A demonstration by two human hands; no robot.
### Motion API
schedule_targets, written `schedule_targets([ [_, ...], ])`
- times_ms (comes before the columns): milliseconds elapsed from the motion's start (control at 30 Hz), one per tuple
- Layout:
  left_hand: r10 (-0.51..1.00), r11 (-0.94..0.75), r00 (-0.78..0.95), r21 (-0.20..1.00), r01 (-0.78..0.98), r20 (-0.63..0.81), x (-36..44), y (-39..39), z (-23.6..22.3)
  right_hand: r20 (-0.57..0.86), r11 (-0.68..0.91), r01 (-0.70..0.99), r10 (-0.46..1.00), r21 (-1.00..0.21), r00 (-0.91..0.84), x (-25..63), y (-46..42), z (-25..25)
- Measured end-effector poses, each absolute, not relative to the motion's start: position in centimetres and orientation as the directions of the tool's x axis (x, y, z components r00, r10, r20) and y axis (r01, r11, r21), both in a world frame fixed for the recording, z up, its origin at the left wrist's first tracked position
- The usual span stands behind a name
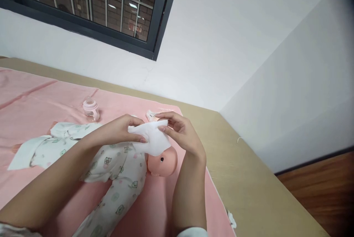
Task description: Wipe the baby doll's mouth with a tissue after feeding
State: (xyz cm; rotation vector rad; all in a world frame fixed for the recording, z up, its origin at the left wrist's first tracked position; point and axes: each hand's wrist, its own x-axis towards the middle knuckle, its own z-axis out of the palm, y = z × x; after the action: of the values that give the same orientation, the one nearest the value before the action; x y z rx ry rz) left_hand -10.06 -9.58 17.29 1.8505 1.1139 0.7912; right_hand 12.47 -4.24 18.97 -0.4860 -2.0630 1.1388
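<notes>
A white wipe or tissue [155, 139] is stretched between my two hands, above a baby doll's head [167, 163]. My left hand [128, 130] pinches its left side between thumb and fingers. On the upper right corner, my right hand [179, 130] grips it with thumb and fingertips. The doll lies on its back in white printed clothes [121, 167], its head towards the right and its legs towards the left. The wipe hides part of the doll's face, and one eye shows below it.
Behind the doll, a pink baby bottle [91, 110] stands on the pink mat [66, 95]. A small crumpled white item [151, 115] lies behind my hands. The wooden surface [238, 170] extends right of the mat, with a white scrap [231, 219] at the mat's edge. A barred window [110, 4] is above.
</notes>
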Motion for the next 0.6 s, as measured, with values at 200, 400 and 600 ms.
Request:
schedule_targets([
  [200, 0.89, -0.226, 0.452, 0.922, 0.313, 0.065, -10.4, -9.5, 16.5, 0.41, 0.526, -0.016, 0.641, -0.85, -0.649, 12.6, -4.3, 18.9],
  [400, 0.866, -0.405, 0.415, 0.876, 0.261, 0.277, -10.2, -10.3, 17.5, 0.34, 0.527, 0.075, 0.644, -0.847, -0.685, 12.5, -4.3, 19.1],
  [600, 0.874, -0.462, 0.318, 0.83, 0.312, 0.366, -10.6, -10.7, 18.2, 0.321, 0.491, 0.069, 0.663, -0.868, -0.676, 13.4, -2.9, 18.5],
])
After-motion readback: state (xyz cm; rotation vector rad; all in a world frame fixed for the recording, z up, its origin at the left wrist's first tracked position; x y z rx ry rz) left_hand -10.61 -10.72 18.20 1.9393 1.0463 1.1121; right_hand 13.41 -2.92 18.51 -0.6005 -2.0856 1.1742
